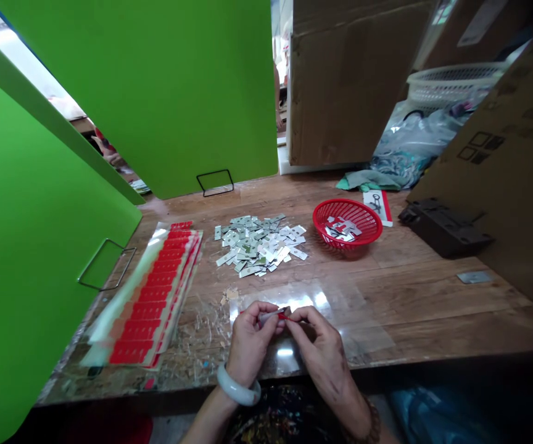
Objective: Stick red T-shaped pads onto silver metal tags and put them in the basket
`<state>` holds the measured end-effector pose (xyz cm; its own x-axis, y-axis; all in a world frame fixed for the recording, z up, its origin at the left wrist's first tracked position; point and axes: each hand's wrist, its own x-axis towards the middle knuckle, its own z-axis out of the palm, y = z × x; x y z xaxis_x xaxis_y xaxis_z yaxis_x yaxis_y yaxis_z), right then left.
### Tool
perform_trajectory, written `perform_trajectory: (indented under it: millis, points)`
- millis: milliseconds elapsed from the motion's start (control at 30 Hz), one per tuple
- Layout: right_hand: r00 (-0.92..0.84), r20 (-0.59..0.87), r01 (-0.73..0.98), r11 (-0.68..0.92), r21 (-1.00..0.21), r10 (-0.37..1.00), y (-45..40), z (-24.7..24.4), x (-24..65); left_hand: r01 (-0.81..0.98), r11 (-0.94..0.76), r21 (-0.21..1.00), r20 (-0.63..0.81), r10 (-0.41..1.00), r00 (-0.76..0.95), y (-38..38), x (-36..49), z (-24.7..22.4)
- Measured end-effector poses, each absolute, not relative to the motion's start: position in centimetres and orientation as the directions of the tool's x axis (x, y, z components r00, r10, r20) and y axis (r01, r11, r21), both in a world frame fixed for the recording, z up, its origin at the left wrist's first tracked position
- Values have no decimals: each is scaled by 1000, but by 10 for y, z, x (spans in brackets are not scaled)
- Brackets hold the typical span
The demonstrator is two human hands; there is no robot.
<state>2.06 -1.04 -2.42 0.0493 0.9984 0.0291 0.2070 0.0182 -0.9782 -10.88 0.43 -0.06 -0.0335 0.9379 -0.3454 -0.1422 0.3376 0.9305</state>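
My left hand (252,338) is closed around a small silvery plate (266,317), mostly covered by the fingers. Thumb and forefinger of my right hand (322,345) pinch a thin red sticker (283,317) at the plate's right end. Both hands are close together above a clear plastic sheet (354,308) near the table's front edge. Beyond them lies a heap of small metal plates (260,243). Right of the heap, a red plastic basket (372,233) holds several red-and-white pieces (344,229). On the left, sheets of red stickers (141,308) are stacked on pale backing.
Green panels (155,86) with wire stands (215,183) border the left and back. A cardboard box (340,86) stands behind the basket. At right are a dark metal block (445,228), a flat metal piece (474,277), a printed card (378,206) and plastic bags (409,142).
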Motion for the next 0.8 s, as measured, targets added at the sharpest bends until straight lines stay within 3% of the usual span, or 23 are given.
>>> perform_trajectory:
  millis: [167, 267, 567, 800]
  points:
    - [107, 45, 193, 24, -981, 993, -12, -28, 16, -36, 196, 980, -198, 979, -56, 1, -108, -2]
    - [139, 91, 221, 59, -974, 986, -12, -28, 15, -2, 180, 984, -179, 981, -69, 0, -108, -3]
    - [33, -60, 15, -60, -998, 998, -6, -21, 18, -136, 351, 927, -358, 933, -29, 4, -110, 4]
    - [-20, -84, 71, -82, -994, 996, -2, -9, 23, -202, 456, 867, -465, 886, 4, 7, -113, -4]
